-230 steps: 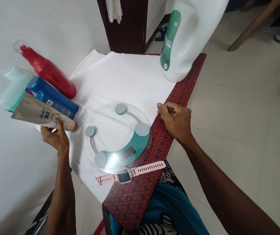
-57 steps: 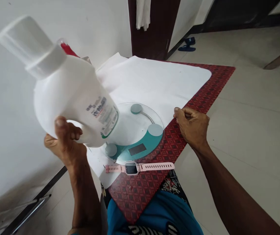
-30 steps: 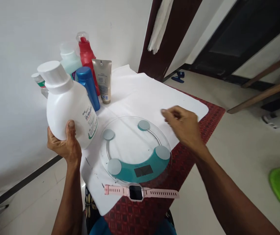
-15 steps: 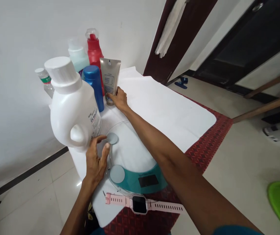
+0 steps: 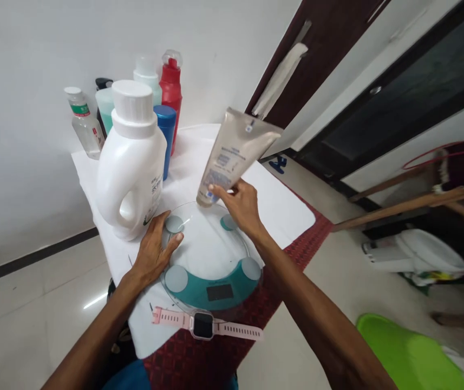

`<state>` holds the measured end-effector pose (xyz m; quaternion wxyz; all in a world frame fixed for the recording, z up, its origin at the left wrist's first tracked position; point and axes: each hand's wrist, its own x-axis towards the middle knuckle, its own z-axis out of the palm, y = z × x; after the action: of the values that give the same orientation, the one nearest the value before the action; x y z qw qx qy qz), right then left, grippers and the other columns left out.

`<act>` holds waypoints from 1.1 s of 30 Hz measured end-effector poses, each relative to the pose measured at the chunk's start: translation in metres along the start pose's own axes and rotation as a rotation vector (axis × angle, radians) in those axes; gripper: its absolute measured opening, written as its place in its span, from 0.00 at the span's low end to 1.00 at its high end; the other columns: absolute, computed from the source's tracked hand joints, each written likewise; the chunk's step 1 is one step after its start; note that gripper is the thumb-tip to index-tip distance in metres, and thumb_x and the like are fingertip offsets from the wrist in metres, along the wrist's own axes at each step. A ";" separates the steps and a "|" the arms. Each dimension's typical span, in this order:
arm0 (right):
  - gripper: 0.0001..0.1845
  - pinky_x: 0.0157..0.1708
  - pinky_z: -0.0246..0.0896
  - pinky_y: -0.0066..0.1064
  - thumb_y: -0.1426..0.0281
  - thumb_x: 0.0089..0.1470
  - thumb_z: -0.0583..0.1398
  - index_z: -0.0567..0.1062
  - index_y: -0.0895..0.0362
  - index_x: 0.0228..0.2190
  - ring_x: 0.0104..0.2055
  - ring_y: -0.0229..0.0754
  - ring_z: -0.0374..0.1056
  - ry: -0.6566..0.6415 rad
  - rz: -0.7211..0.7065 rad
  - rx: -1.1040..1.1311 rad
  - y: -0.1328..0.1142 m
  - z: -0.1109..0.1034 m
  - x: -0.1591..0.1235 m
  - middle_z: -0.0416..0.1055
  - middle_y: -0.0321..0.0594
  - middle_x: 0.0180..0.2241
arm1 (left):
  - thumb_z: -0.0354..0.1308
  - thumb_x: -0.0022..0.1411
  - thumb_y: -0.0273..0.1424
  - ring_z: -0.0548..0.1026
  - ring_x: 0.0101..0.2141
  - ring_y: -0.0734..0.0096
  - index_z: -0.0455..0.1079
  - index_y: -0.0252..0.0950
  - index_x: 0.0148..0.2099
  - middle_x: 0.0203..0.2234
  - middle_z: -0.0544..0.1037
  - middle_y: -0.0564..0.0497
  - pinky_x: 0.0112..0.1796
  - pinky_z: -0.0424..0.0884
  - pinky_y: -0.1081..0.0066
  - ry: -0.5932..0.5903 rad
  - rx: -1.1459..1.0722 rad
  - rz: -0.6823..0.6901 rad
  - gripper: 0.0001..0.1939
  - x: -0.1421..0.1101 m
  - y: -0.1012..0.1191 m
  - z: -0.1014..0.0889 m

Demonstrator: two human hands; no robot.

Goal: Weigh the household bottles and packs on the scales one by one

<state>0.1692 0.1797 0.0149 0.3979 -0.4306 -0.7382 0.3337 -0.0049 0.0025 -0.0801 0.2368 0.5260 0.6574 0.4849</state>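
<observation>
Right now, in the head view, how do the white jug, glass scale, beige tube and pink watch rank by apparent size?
1. White jug and glass scale: too alike in area to rank.
2. Beige tube, in the right hand.
3. Pink watch, long but thin.

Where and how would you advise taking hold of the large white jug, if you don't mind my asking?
I'd take the large white jug by the loop handle low on its body, probably coming from the near side. The handle's opening faces the person, so a hand could likely hook through it; the jug stands upright, cap uppermost. The left hand is the nearer one.
</observation>
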 end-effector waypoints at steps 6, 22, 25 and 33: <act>0.21 0.45 0.78 0.46 0.52 0.51 0.73 0.86 0.55 0.37 0.43 0.56 0.83 -0.017 0.155 -0.023 0.002 -0.044 -0.096 0.87 0.46 0.41 | 0.50 0.74 0.58 0.71 0.67 0.41 0.67 0.37 0.69 0.65 0.74 0.33 0.69 0.65 0.36 0.009 0.012 0.037 0.36 0.000 -0.001 0.001; 0.35 0.56 0.76 0.54 0.53 0.47 0.76 0.76 0.48 0.54 0.57 0.55 0.78 0.005 0.135 0.049 0.018 -0.063 -0.116 0.82 0.44 0.55 | 0.48 0.72 0.61 0.73 0.66 0.41 0.72 0.36 0.64 0.62 0.76 0.35 0.69 0.66 0.39 0.021 0.056 0.026 0.37 0.003 0.007 -0.002; 0.34 0.55 0.77 0.52 0.55 0.48 0.76 0.76 0.48 0.55 0.58 0.54 0.77 0.013 0.139 0.125 0.020 -0.063 -0.116 0.81 0.43 0.57 | 0.48 0.72 0.61 0.74 0.65 0.41 0.72 0.37 0.63 0.62 0.77 0.35 0.69 0.67 0.37 0.015 0.088 0.034 0.36 0.004 0.008 -0.004; 0.19 0.50 0.81 0.52 0.54 0.46 0.75 0.85 0.52 0.36 0.45 0.56 0.83 0.012 0.234 0.161 0.015 -0.026 -0.113 0.87 0.44 0.42 | 0.49 0.74 0.57 0.75 0.64 0.44 0.75 0.39 0.59 0.62 0.78 0.37 0.68 0.68 0.37 0.039 0.155 0.088 0.30 0.009 0.008 -0.005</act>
<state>0.2326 0.0879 -0.0193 0.3939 -0.4825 -0.6514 0.4333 -0.0084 0.0088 -0.0696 0.1610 0.5617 0.6735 0.4527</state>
